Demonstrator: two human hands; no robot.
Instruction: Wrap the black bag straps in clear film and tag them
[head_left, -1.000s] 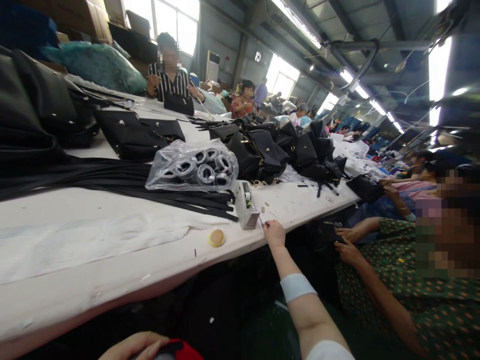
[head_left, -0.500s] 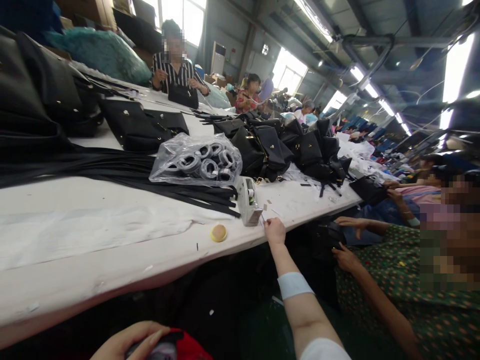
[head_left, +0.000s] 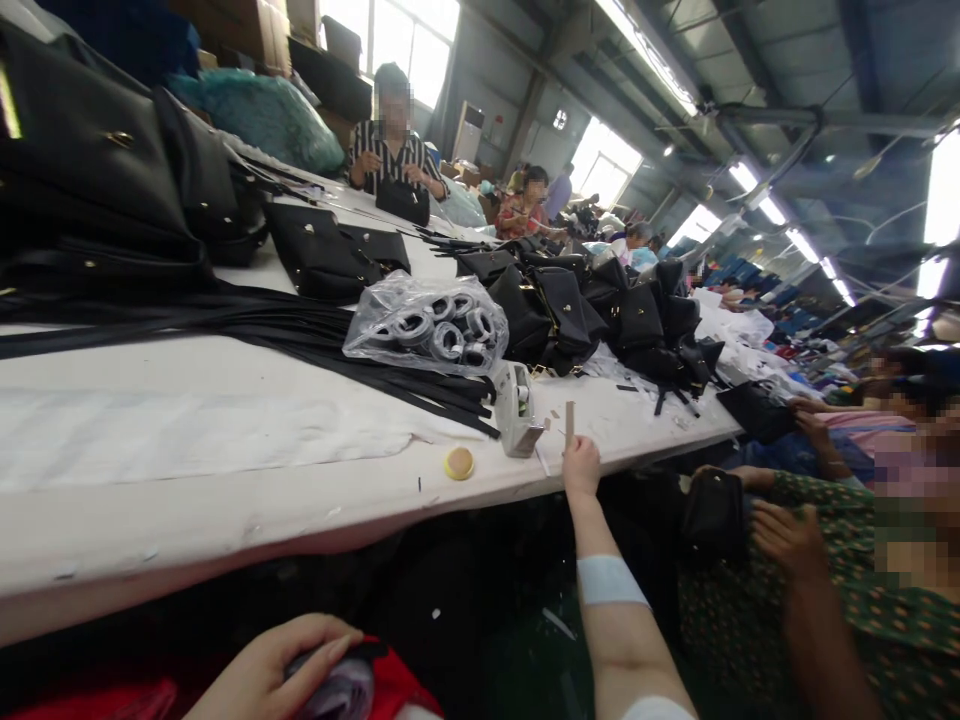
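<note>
Left hand point(head_left: 262, 675) cut by bottom edge (red item point(head_left: 382, 690) unidentifiable).

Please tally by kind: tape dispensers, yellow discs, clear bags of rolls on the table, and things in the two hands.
tape dispenser: 1
yellow disc: 1
clear bag of rolls: 1
tan strip, right hand: 1
red-and-dark item, left hand: 1
Total: 5

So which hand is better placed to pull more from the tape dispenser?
Right, probably. The right hand is at the table edge beside the tape dispenser, pinching a small strip; the left hand is low by the lap, on a red item.
</note>
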